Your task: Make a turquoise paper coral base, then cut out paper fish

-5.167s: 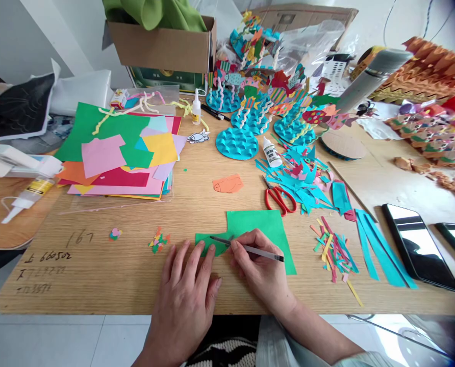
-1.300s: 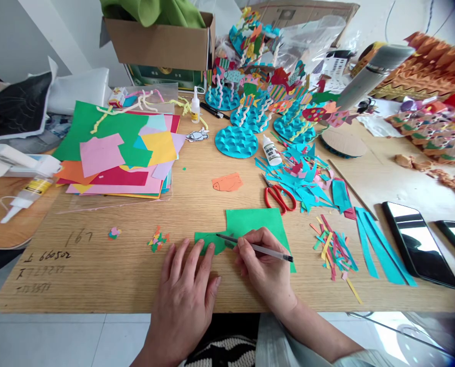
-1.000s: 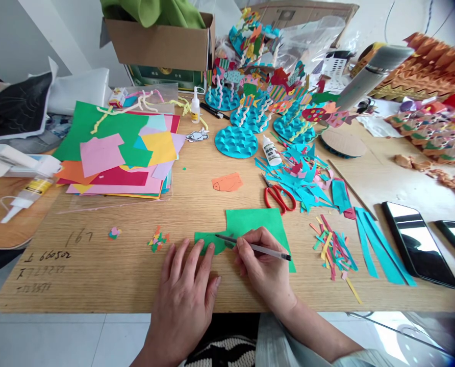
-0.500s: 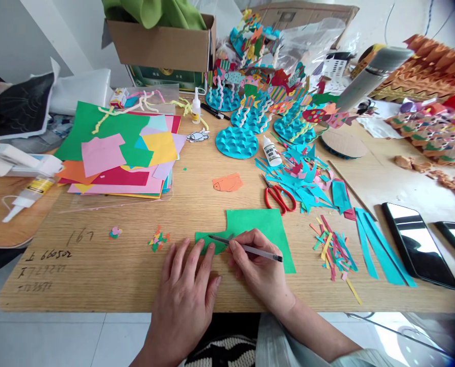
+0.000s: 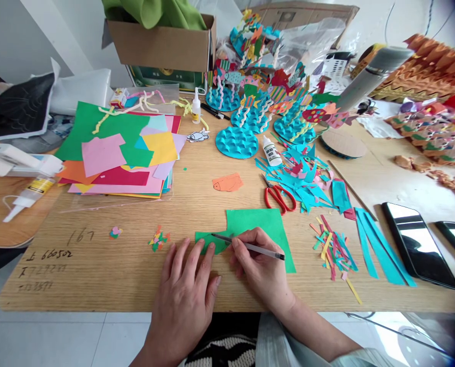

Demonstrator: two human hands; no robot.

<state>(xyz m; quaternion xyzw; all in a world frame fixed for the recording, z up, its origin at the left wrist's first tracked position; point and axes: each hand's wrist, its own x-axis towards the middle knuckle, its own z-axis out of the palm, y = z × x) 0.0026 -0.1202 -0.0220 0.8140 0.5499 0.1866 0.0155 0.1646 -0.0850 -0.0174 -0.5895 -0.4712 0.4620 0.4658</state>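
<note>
Under my hands lies a sheet of green paper (image 5: pixel 258 221) with a corner cut away at its upper left. My left hand (image 5: pixel 187 283) rests flat, fingers spread, its fingertips on the left strip of the paper. My right hand (image 5: pixel 263 270) grips a pen (image 5: pixel 256 248), and the pen's tip touches that strip just right of the left fingertips. Part of the sheet is hidden beneath my right hand. Beyond it lies an orange paper piece (image 5: pixel 227 182) with a fish outline drawn on it. Red-handled scissors (image 5: pixel 280 198) sit at the sheet's upper right.
Stacked coloured paper (image 5: pixel 135 178) is at the left. A glue bottle (image 5: pixel 272 151) stands by blue paper scraps (image 5: pixel 304 178). Thin paper strips (image 5: pixel 336 250) and a phone (image 5: pixel 419 244) lie to the right. Blue bumpy discs (image 5: pixel 237 141) with paper fish are at the back.
The pen tip has shifted slightly to the right along the green paper, with my right hand moving a little with it. My left hand stays put.
</note>
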